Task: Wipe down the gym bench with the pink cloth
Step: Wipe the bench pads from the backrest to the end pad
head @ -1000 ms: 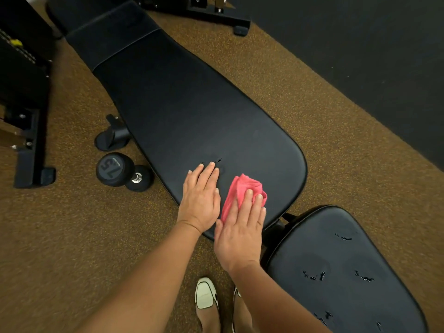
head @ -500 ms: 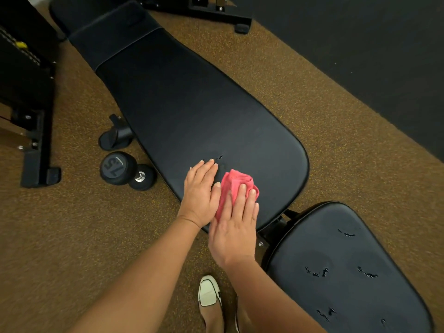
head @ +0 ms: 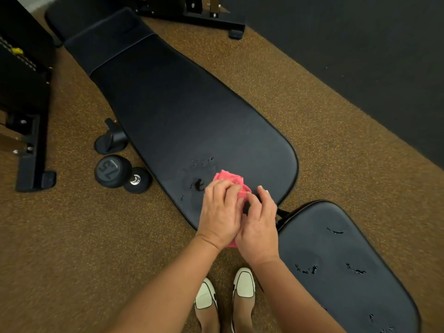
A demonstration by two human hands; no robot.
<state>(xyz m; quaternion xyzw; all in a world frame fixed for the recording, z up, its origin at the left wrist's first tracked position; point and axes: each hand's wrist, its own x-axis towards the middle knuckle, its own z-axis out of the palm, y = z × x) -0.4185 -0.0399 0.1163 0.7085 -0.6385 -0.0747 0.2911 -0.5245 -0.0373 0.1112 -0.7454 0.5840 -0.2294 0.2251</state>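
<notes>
Pink cloth (head: 230, 179) over gym bench (head: 192, 111); left hand (head: 219, 212), right hand (head: 260, 227) fingers clutch it; dumbbell (head: 113, 171) "75".

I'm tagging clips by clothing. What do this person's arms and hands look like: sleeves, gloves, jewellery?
Both forearms are bare to the frame's edge, no sleeves showing. The left hand and right hand wear no gloves; no watch, bracelet or ring is visible.

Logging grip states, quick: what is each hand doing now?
Left hand: fingers curled, gripping the pink cloth.
Right hand: pinching the same cloth.
</notes>
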